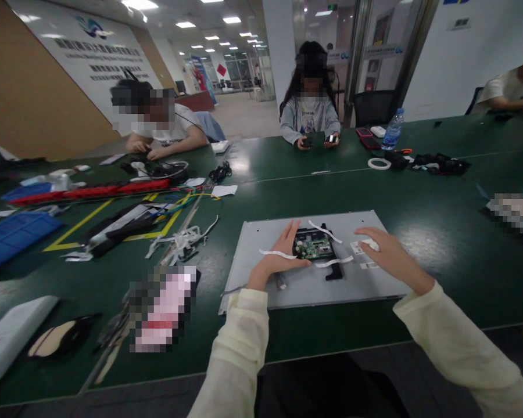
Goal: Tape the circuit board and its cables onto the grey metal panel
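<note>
A grey metal panel (261, 273) lies flat on the green table in front of me. At its middle sits a green circuit board (314, 245) in a black frame, with white tape strips (326, 231) stuck around it. My left hand (281, 249) rests flat on the panel, fingers spread, touching the board's left edge and a tape strip. My right hand (386, 249) lies on the panel to the right of the board, fingers curled over a small white label; whether it grips the label I cannot make out.
Red and black bars, yellow tape lines, cables and white strips (178, 241) clutter the table's left. A blue tray (13, 232) and a white device (9, 337) sit at far left. Three other people sit across. A water bottle (393, 129), tape roll (379, 164) and black cables lie far right.
</note>
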Available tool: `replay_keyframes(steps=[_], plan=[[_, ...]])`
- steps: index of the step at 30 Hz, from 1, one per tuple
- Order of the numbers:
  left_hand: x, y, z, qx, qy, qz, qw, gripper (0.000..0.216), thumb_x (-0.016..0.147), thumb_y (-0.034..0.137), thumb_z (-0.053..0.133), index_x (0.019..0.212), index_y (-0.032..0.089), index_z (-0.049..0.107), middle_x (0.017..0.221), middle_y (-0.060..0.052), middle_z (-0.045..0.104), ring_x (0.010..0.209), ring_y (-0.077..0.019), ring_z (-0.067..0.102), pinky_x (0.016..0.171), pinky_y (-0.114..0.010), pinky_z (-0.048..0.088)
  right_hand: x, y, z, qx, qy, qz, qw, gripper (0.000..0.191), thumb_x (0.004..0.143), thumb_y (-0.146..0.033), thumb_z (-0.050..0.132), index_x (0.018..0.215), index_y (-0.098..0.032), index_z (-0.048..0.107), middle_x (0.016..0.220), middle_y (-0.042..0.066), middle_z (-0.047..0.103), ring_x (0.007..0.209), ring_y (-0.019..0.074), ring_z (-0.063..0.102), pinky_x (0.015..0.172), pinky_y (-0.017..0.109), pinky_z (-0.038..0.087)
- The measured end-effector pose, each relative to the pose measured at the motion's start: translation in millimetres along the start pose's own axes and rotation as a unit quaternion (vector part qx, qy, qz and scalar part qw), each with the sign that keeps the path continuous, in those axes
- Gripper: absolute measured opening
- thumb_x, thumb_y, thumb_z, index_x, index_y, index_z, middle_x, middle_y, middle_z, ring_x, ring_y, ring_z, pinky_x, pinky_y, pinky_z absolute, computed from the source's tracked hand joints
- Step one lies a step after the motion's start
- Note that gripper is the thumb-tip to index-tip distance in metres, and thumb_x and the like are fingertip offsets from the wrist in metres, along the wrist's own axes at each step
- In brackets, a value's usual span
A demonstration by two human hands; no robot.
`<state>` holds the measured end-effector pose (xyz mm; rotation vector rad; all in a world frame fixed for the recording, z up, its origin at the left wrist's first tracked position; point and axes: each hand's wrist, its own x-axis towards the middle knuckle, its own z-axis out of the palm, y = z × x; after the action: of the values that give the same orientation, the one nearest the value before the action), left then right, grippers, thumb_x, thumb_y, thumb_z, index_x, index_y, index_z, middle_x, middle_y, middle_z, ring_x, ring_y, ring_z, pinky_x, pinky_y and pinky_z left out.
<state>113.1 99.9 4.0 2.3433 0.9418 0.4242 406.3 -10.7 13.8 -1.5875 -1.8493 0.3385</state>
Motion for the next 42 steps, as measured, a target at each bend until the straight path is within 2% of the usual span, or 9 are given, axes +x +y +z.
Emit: replay_keyframes(steps=[3,6,10,13,19,26,33,38,42], plan=[[0.6,-3.0,-0.2,-0.02,0.002,0.006,1.0,0.124,0.063,0.052,0.077,0.15,0.023,-0.006,0.158,-0.014,-0.001,0.145,-0.0324,0.003,0.117,-0.049,0.016,34.3,9.6,9.3,-0.012,-0.025,-0.01,1.0,0.039,0.089,-0.038,0.048,0.122,-0.021,0.058,0.127,0.01,0.058,0.121,0.0253,0.051,0.105,0.044,0.037],[1.5,-4.9,-0.1,-0.043,0.01,0.014,0.999,0.122,0.063,0.053,0.076,0.15,0.022,-0.004,0.158,-0.014,0.003,0.145,-0.0318,0.007,0.118,-0.048,0.014,61.6,18.0,35.9,0.027,-0.037,-0.001,0.999,0.038,0.091,-0.039,0.043,0.121,-0.023,0.059,0.126,0.009,0.059,0.121,0.0242,0.051,0.105,0.043,0.036],[2.0,-7.0,1.0,-0.058,0.015,0.02,0.998,0.118,0.064,0.049,0.077,0.15,0.022,0.001,0.157,-0.014,0.011,0.144,-0.0316,0.014,0.118,-0.048,0.015,74.1,28.0,69.0,0.079,0.027,0.02,0.996,0.04,0.092,-0.039,0.038,0.119,-0.02,0.06,0.123,0.01,0.061,0.115,0.023,0.054,0.102,0.041,0.039],[1.4,-8.6,2.3,-0.046,0.012,0.026,0.999,0.114,0.065,0.048,0.076,0.15,0.022,0.004,0.156,-0.014,0.015,0.143,-0.0316,0.018,0.118,-0.048,0.018,72.1,34.7,79.0,0.112,0.055,0.028,0.992,0.04,0.091,-0.042,0.04,0.118,-0.019,0.06,0.12,0.01,0.062,0.111,0.0225,0.057,0.099,0.04,0.041],[-0.1,-12.0,4.5,-0.029,0.018,0.032,0.999,0.109,0.067,0.048,0.075,0.15,0.023,0.01,0.157,-0.013,0.015,0.143,-0.0316,0.017,0.117,-0.047,0.019,70.5,40.8,82.7,0.151,0.048,0.034,0.987,0.035,0.088,-0.041,0.047,0.111,-0.02,0.064,0.114,0.008,0.066,0.105,0.0217,0.06,0.094,0.038,0.044],[1.4,-16.3,6.6,-0.008,0.023,0.041,0.999,0.108,0.068,0.052,0.073,0.15,0.021,0.009,0.157,-0.013,0.013,0.144,-0.0309,0.015,0.117,-0.047,0.019,68.9,35.4,75.7,0.115,0.02,-0.025,0.993,0.031,0.085,-0.03,0.052,0.112,-0.022,0.065,0.115,0.007,0.066,0.106,0.0213,0.059,0.096,0.039,0.043],[2.2,-18.7,6.0,0.045,0.013,0.027,0.999,0.108,0.07,0.06,0.068,0.15,0.021,0.009,0.157,-0.013,0.011,0.144,-0.0301,0.016,0.116,-0.045,0.022,69.0,35.4,72.5,0.119,0.022,-0.021,0.992,0.027,0.081,-0.023,0.053,0.103,-0.021,0.068,0.108,0.007,0.068,0.101,0.0204,0.061,0.093,0.037,0.045],[9.7,5.0,11.2,0.138,0.07,0.001,0.988,0.062,0.094,0.053,0.036,0.146,0.022,0.026,0.155,-0.009,0.024,0.144,-0.0241,0.018,0.117,-0.047,0.014,67.3,31.3,71.9,0.101,0.021,-0.035,0.994,0.026,0.081,-0.028,0.056,0.103,-0.02,0.068,0.107,0.008,0.068,0.101,0.0211,0.061,0.093,0.037,0.044],[35.9,31.3,18.0,0.187,0.051,0.026,0.981,0.041,0.098,0.036,0.028,0.132,0.021,0.047,0.139,-0.008,0.051,0.132,-0.0223,0.042,0.113,-0.046,0.024,66.8,29.8,70.5,0.095,0.026,-0.051,0.994,0.029,0.08,-0.027,0.056,0.105,-0.019,0.067,0.107,0.009,0.068,0.1,0.0213,0.061,0.091,0.037,0.045]])
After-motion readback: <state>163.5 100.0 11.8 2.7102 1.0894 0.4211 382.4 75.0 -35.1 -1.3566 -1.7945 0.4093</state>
